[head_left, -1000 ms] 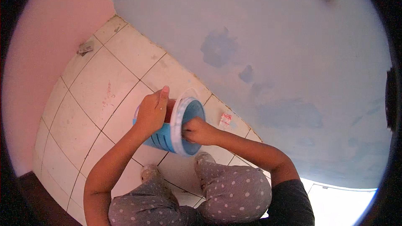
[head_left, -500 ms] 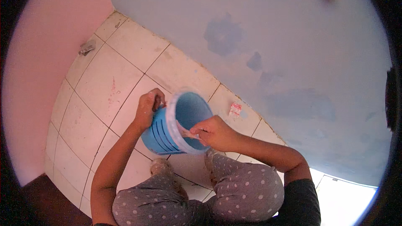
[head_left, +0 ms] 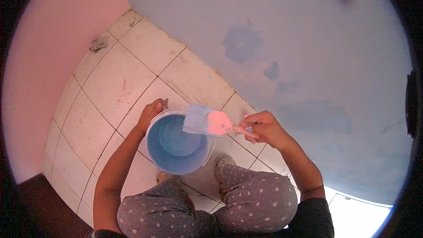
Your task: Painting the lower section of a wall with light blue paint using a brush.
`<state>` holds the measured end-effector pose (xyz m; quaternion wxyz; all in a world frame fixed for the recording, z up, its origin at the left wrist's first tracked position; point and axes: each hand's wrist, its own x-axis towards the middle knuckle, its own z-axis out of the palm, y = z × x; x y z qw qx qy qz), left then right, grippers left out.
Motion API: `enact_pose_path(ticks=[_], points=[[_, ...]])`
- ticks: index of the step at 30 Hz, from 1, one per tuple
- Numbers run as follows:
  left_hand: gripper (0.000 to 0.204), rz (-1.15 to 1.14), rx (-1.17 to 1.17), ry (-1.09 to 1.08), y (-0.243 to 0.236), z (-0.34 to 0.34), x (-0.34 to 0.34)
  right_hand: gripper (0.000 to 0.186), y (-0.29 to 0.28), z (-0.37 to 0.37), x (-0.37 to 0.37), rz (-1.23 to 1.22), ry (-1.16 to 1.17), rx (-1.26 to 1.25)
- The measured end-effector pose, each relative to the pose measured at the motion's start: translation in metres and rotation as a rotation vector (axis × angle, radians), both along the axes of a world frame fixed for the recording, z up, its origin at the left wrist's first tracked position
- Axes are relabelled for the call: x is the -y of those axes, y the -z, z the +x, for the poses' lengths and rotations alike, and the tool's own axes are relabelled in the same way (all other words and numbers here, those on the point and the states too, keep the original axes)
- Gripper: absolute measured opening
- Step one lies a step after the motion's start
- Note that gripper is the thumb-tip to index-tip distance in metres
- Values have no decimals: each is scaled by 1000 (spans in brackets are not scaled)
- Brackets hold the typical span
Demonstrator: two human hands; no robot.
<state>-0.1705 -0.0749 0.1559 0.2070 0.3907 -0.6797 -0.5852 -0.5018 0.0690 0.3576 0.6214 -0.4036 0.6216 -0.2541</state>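
Note:
A blue bucket [head_left: 176,161] with a white rim stands on the floor in front of my feet, its opening facing up. Bluish paint coats its inside. My left hand [head_left: 151,113] is closed at the bucket's far left rim; exactly where its fingers grip is partly hidden. In my right hand [head_left: 265,128] is a wide paintbrush [head_left: 218,123], held by its handle. Its pink-smeared ferrule and blue-coated bristles point left, over the right side of the bucket's opening. The bristles are above the paint, apart from it.
On the right rises a pale blue wall [head_left: 317,53] with darker blue patches. A pink wall [head_left: 66,39] meets it at the far corner. White floor tiles [head_left: 139,53] carry pinkish stains, and a grey crumpled scrap [head_left: 98,44] lies by the pink wall.
The brush has come up out of the bucket and moved right with my right hand. The bucket, tilted before, now stands more upright, a little further left.

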Motion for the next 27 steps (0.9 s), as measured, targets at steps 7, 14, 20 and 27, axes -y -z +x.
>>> enact_pose_path(ticks=[7, 14, 20, 27], points=[[66, 387, -88, 132, -58, -22, 24, 24, 6, -18, -46, 34, 244, 146], [73, 476, 190, 251, -116, -26, 34, 30, 58, -34, -58, -146, 362, 81], [72, 480, 288, 215, -99, -21, 28, 63, 61, -47, -28, -61, 247, 228], [73, 276, 473, -36, -113, 9, 45, 70, 58, -36, -21, -41, 266, 373]])
